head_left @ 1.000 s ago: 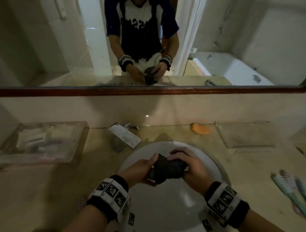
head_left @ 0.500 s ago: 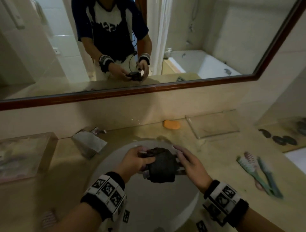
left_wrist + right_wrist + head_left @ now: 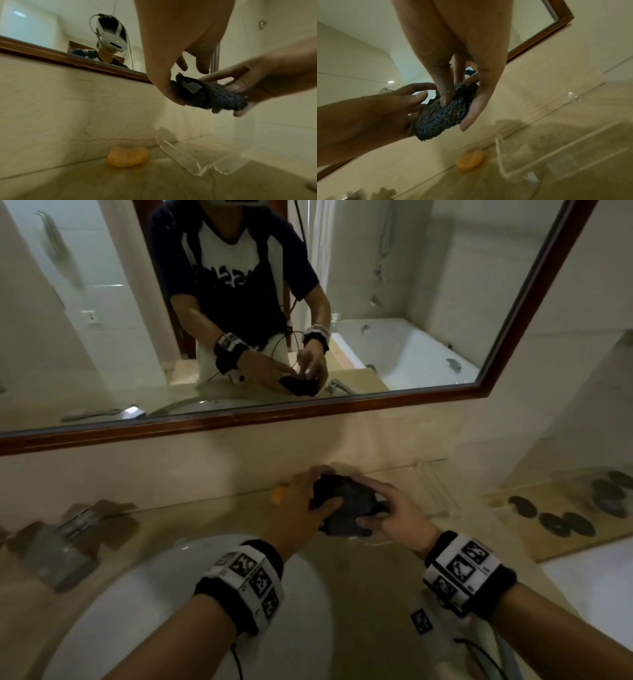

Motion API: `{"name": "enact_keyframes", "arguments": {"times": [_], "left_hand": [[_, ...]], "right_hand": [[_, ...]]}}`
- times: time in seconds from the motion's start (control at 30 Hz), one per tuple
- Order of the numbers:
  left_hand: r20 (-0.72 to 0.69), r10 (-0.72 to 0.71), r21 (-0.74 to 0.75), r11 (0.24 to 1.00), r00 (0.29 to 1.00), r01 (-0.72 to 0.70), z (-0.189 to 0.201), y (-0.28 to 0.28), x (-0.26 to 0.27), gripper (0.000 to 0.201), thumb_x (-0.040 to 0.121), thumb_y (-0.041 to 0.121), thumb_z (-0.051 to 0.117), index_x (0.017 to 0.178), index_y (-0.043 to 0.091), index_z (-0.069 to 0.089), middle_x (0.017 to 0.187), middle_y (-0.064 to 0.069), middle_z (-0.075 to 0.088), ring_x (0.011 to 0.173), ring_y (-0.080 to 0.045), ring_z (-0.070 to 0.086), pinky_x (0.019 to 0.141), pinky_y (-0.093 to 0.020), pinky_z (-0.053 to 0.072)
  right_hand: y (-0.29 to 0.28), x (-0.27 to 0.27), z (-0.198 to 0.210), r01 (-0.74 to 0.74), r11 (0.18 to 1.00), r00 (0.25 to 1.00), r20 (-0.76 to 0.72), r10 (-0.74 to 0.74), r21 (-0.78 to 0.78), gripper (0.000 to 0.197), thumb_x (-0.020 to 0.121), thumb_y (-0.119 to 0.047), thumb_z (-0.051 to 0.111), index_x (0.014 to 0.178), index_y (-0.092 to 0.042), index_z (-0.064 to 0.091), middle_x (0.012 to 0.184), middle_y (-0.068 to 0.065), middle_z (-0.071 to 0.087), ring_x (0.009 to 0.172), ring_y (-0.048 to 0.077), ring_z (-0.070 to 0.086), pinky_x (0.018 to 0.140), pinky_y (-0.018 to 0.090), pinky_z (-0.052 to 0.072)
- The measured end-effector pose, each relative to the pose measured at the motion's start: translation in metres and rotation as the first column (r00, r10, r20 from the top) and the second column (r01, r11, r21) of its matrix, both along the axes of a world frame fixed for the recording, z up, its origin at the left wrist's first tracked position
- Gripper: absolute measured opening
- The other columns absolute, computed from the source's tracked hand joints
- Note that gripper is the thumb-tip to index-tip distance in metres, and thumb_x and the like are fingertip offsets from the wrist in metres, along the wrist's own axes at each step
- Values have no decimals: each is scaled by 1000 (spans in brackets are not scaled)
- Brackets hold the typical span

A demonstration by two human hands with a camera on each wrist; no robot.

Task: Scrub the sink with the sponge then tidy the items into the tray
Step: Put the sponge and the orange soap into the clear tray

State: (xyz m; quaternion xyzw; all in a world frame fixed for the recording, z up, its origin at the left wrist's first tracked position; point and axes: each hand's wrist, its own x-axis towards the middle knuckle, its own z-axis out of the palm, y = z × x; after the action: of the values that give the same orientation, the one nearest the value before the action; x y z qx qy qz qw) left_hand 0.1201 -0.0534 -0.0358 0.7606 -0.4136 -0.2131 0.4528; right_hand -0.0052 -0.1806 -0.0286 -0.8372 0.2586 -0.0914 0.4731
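Both hands hold a dark, rough sponge (image 3: 346, 508) in the air above the counter, just behind the white sink (image 3: 137, 611). My left hand (image 3: 318, 491) grips its left end, thumb on top. My right hand (image 3: 376, 505) pinches its right end between thumb and fingers. In the left wrist view the sponge (image 3: 211, 94) hangs above a clear tray (image 3: 197, 159). The right wrist view shows the sponge (image 3: 443, 119) squeezed between both hands, with the tray (image 3: 556, 159) below and to the right. The tray (image 3: 431, 487) looks faint against the counter by the wall.
An orange soap bar (image 3: 126, 157) lies against the wall, left of the tray. A blurred metal fixture (image 3: 58, 546) sits left of the sink. Dark pebbles on a wooden board (image 3: 565, 518) fill the far right. A framed mirror (image 3: 239, 419) runs above the counter.
Both hands carried the sponge from over the sink basin back and to the right, toward the clear tray. The head view swung right and the clear box at left left the frame.
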Motion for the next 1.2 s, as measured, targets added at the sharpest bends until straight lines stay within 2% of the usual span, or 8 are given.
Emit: {"name": "enact_keyframes", "arguments": {"times": [0.1,0.2,0.33,0.47,0.6,0.73,0.87,1.2], "left_hand": [[57,-80,177,982,995,69,-21,-35,-5,47,84,22,69,126,24,49,144,-7,31,129,-27,41,110,-42,41],[105,-61,261,965,993,32,-38,-63,-6,51,82,23,70,128,24,50,143,-6,37,128,-27,44,109,-34,40],[104,-46,336,942,994,9,-58,-90,-1,59,81,27,70,136,24,48,148,-6,41,136,-26,40,114,-37,35],[189,-188,427,900,964,91,-75,-104,-1,47,94,23,54,140,22,43,155,-3,27,138,-24,36,112,-26,31],[381,-271,548,836,884,20,-88,-101,-6,44,95,30,51,138,24,45,160,-3,8,144,-28,22,115,-35,25],[524,-327,539,842,787,-8,-86,-106,-3,48,93,40,49,138,24,43,155,0,26,141,-26,25,112,-38,24],[469,-340,611,791,815,-21,-87,-105,0,47,94,43,46,138,25,43,147,2,40,135,-21,35,111,-34,24],[412,-321,594,805,853,16,-86,-100,-5,44,96,32,46,139,20,42,149,-1,37,132,-23,40,113,-31,26]], "right_hand": [[-44,5,-8,-16,1000,998,-55,15,-16,68,75,7,70,135,-13,46,129,5,50,121,17,45,97,20,40],[-71,13,-22,-89,996,991,-98,88,-4,64,77,9,67,135,-8,46,124,2,49,115,8,40,89,7,33],[-97,26,-46,-125,985,977,-188,101,-120,55,81,-3,67,133,-9,49,135,13,52,126,25,48,105,30,38],[-112,29,-68,-158,977,916,-391,90,-144,61,81,-15,68,136,-20,43,133,14,46,123,32,47,104,38,41],[-110,26,-83,-214,966,873,-472,122,-148,58,81,-23,70,133,-23,46,127,12,48,115,31,52,102,38,44],[-109,28,-80,-241,963,884,-436,167,-121,51,83,-21,67,131,-20,50,129,12,49,116,31,52,103,41,43],[-109,33,-73,-312,936,852,-483,201,-161,48,87,-22,62,133,-21,50,131,14,49,120,30,49,103,35,41],[-93,50,-79,-314,889,819,-569,77,-332,30,90,-20,53,118,-12,61,118,13,53,105,31,54,91,38,51]]}}
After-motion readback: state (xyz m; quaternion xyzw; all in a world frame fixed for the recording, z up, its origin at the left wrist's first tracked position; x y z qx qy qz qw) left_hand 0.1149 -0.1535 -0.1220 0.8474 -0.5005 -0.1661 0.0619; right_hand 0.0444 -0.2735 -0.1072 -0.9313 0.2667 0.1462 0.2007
